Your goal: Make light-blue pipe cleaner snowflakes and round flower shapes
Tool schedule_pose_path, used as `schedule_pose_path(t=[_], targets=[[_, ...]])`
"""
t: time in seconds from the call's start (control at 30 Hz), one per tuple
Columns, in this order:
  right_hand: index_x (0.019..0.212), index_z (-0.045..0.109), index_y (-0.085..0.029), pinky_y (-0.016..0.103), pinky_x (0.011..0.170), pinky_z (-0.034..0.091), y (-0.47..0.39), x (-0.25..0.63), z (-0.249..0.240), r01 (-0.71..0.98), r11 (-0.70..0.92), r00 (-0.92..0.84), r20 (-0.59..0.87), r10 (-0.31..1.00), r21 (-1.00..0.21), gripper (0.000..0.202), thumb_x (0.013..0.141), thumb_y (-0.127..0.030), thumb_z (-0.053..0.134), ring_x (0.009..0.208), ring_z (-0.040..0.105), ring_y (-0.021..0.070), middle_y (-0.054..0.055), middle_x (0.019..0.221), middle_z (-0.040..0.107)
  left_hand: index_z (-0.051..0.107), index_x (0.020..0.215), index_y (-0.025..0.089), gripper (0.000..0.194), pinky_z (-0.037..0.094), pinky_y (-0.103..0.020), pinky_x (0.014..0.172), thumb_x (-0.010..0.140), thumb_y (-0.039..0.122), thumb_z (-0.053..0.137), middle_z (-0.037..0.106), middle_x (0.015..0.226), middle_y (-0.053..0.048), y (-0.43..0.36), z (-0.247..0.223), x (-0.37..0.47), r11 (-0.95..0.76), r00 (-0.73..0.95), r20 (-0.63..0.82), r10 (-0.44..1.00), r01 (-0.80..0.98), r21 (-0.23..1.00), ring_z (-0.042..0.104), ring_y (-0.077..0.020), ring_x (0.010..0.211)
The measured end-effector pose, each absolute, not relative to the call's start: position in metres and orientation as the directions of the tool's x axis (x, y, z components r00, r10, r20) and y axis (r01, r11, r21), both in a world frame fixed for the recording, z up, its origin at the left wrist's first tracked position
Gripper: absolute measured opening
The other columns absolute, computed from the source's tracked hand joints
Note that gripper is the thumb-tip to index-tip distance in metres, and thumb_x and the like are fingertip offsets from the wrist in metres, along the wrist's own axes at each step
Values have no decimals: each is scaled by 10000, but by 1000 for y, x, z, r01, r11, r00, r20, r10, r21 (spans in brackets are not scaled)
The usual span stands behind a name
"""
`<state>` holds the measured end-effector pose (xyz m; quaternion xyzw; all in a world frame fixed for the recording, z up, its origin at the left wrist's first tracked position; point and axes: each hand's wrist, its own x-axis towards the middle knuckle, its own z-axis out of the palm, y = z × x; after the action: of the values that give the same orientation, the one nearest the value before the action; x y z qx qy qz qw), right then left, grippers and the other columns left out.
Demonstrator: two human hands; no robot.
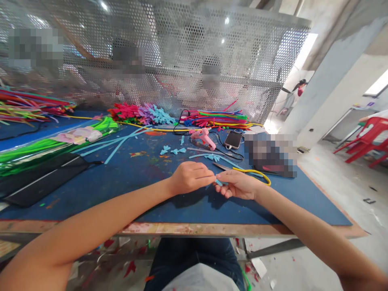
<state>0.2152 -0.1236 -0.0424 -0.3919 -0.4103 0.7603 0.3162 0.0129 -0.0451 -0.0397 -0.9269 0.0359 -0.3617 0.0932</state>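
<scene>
My left hand (pixel 191 178) meets my right hand (pixel 239 184) above the front part of the table. A short light-blue pipe cleaner (pixel 218 182) shows between them, pinched by my right fingers. My left fingertips are closed at its upper end; the grip itself is partly hidden. Behind my right hand lie scissors (pixel 266 178) with yellow handles. Bent light-blue pipe cleaner pieces (pixel 178 151) rest farther back, and another looped cluster (pixel 213 157) lies near the scissors' blades. Beyond them is a pink glue gun (pixel 203 137).
A phone (pixel 233 140) with a cable lies right of the glue gun. Bundles of coloured pipe cleaners (pixel 215 118) line the back, before a perforated metal screen (pixel 169 52). At left are a bag of green pipe cleaners (pixel 18 159) and a black pouch (pixel 45 178).
</scene>
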Motion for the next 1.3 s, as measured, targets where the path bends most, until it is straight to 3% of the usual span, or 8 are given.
schedule_pose_path(t=[0.23,0.4,0.5,0.57,0.73,0.93,1.1,1.3], targets=[[771,596,-116,118,440,466,-125,211,-38,-202,-277,-357,-192,914,-940,167,733,-262,667,477,544,32,0,659,615,653,881,194,137,453,-242,747,825,228,533,693,865,-25,-53,-39,20,-985,684,711,165,74,157,611,-119,779],[806,603,-161,203,472,471,-127,210,-40,200,159,-205,117,972,-967,184,754,-337,623,497,547,81,-1,663,597,672,776,181,148,444,-221,622,783,293,575,675,759,-18,-58,-36,26,-793,666,527,529,167,586,595,-126,688],[859,619,-181,248,581,469,-129,213,-42,570,505,-263,438,860,-649,138,828,-281,528,619,571,122,29,731,609,655,731,153,180,401,-195,483,734,328,611,641,660,-16,-60,-36,30,-428,682,190,706,198,882,559,-114,575],[907,612,-183,256,645,455,-130,215,-43,664,638,-392,546,741,-389,169,870,-219,451,717,572,138,55,797,618,629,709,142,192,379,-174,444,706,333,634,619,630,-16,-59,-36,32,-146,703,-16,711,170,975,547,-104,556],[1005,567,-151,268,665,441,-133,220,-38,684,721,-650,540,535,109,230,900,-143,363,777,545,152,94,879,619,584,684,122,188,346,-125,398,641,272,689,565,585,-11,-57,-35,32,344,759,-336,557,158,926,512,-61,495],[856,571,-214,277,607,412,-134,222,-39,570,683,-795,515,320,456,138,860,-135,459,690,509,128,45,882,617,572,646,100,140,351,-116,390,594,183,673,527,523,-6,-63,-30,30,475,798,-398,451,163,865,500,-57,470],[975,566,-205,284,639,442,-134,222,-38,598,719,-747,571,340,353,162,849,-144,484,752,534,145,52,907,621,564,662,118,149,357,-129,400,603,215,659,514,534,9,-63,-31,30,401,814,-361,456,174,899,484,-60,482],[1125,503,-207,340,830,461,-124,229,-36,806,589,-357,753,552,-50,293,834,-238,521,937,534,191,95,1011,566,599,731,137,188,427,-192,490,651,303,636,583,652,-19,-19,-29,22,-245,604,112,789,142,959,531,-112,600]])
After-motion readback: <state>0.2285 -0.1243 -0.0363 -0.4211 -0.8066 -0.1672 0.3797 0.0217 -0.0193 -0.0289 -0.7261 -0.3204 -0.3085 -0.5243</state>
